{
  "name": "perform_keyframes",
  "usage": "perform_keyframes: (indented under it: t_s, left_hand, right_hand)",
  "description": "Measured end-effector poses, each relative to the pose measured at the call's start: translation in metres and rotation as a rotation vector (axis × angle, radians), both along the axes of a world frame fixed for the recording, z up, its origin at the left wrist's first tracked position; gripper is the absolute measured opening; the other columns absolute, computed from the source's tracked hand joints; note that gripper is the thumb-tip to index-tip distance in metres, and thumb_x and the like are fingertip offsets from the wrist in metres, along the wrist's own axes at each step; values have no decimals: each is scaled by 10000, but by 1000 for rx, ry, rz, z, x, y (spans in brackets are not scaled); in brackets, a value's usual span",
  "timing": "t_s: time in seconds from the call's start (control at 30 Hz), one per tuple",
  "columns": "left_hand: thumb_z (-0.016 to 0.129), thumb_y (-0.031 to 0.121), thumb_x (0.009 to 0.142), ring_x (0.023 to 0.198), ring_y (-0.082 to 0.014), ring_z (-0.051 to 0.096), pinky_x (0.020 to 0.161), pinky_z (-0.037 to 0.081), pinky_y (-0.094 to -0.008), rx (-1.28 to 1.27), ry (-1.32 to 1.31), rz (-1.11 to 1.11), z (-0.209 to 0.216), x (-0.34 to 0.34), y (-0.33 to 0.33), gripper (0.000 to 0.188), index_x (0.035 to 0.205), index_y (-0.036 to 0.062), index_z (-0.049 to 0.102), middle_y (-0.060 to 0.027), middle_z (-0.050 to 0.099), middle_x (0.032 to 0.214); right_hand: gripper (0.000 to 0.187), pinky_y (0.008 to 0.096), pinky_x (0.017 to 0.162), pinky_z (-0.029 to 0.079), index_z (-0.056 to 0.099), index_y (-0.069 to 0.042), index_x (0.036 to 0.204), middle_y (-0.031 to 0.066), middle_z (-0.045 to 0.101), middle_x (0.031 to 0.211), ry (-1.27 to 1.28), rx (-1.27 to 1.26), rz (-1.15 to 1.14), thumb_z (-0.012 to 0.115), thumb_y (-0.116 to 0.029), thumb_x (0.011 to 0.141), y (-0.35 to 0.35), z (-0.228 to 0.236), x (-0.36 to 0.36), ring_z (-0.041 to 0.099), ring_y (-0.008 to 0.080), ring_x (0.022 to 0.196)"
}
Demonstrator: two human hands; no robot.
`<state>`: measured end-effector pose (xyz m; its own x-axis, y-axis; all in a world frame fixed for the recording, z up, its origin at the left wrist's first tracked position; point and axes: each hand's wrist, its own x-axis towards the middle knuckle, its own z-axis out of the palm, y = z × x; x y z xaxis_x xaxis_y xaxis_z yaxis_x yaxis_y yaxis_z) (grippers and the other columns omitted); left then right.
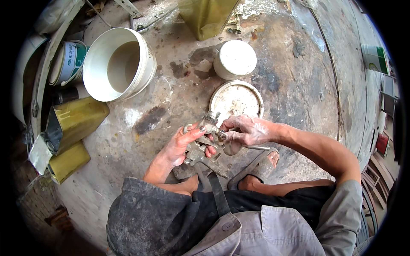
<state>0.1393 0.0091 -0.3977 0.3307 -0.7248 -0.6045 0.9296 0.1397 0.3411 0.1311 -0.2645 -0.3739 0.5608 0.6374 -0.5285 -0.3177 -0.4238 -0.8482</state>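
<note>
A big white bucket (117, 64) stands open at the upper left, its inside bare as far as shows. Gold cans (72, 123) lie on their sides along the left edge, one more (207, 17) at the top. A round lid (236, 99) lies flat on the stained floor (299, 85), a small white tub (234, 59) just beyond it. Near the lid, the left hand (181, 145) wraps a grimy metal spray gun (204, 145); right hand (243, 131) fingertips pinch its top. Bare floor lies open to the right.
</note>
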Motion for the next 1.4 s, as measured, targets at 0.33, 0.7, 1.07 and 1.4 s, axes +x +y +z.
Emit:
perform_keyframes:
  t_s: [0.33,0.7,1.07,1.4]
  left_hand:
    - [587,279,1045,778,-258,741,702,616,-353,57,-33,-19,2,0,-3,343,1169,-40,612,-139,683,945]
    - [550,269,1060,835,-262,741,712,615,-361,57,-52,-30,-2,2,0,465,1415,-29,512,-116,653,1051]
    - [578,309,1051,768,-242,737,696,604,-353,111,-130,-39,6,2,-7,369,1161,-42,598,-185,718,863]
    - [565,300,1058,755,-238,732,689,598,-337,70,-142,-20,11,6,-6,351,1110,-43,620,-187,720,876]
  right_hand:
    - [347,417,751,503,611,-3,1159,170,693,910,-64,-19,-27,670,-296,983,6,-9,3,683,284,865]
    - [340,393,739,518,655,7,1114,151,691,874,-111,-10,-8,670,-315,1004,7,-14,4,671,262,807]
    - [382,433,830,511,644,-6,1131,177,680,977,-335,-52,2,694,-349,972,5,-25,-2,664,331,941]
    - [460,415,794,518,639,14,1138,138,701,935,-62,52,-61,649,-428,1010,5,-4,4,671,280,860]
